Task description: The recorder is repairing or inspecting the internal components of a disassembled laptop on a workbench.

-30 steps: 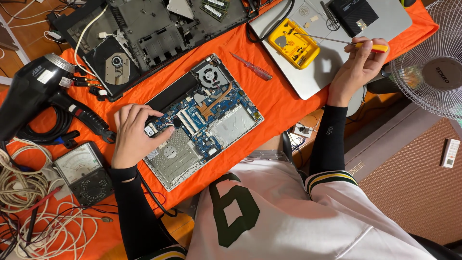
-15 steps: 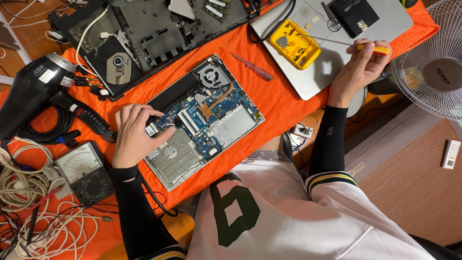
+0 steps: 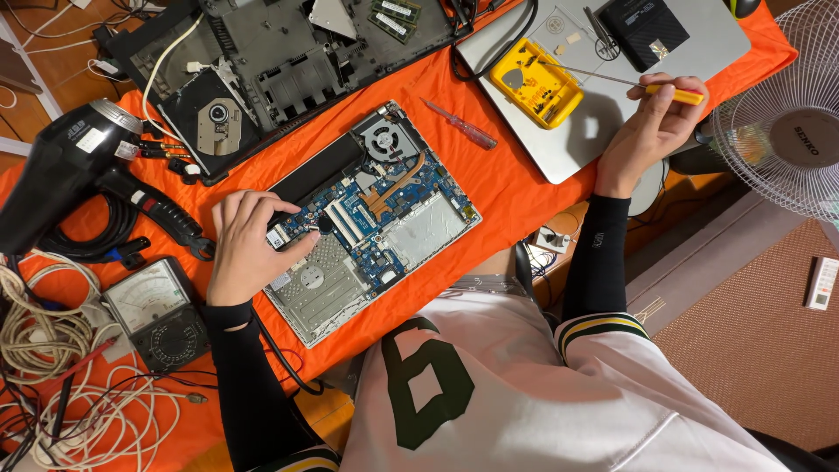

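An opened laptop base (image 3: 376,218) with a blue circuit board, fan and metal drive cover lies on an orange cloth (image 3: 507,183). My left hand (image 3: 249,249) rests on its left edge, fingertips touching a small part by the board. My right hand (image 3: 651,131) is raised over a closed silver laptop (image 3: 594,122), gripping a yellow-handled screwdriver (image 3: 673,92) whose thin shaft points left toward a yellow parts tray (image 3: 535,83).
A stripped black laptop chassis (image 3: 288,61) with an optical drive lies at the top. A red screwdriver (image 3: 459,122) sits beside the board. A black heat gun (image 3: 79,166), an analog multimeter (image 3: 157,310) and tangled cables (image 3: 52,385) are on the left. A fan (image 3: 786,140) stands right.
My right hand has shifted slightly with the screwdriver above the silver laptop. My left hand stays on the opened laptop base.
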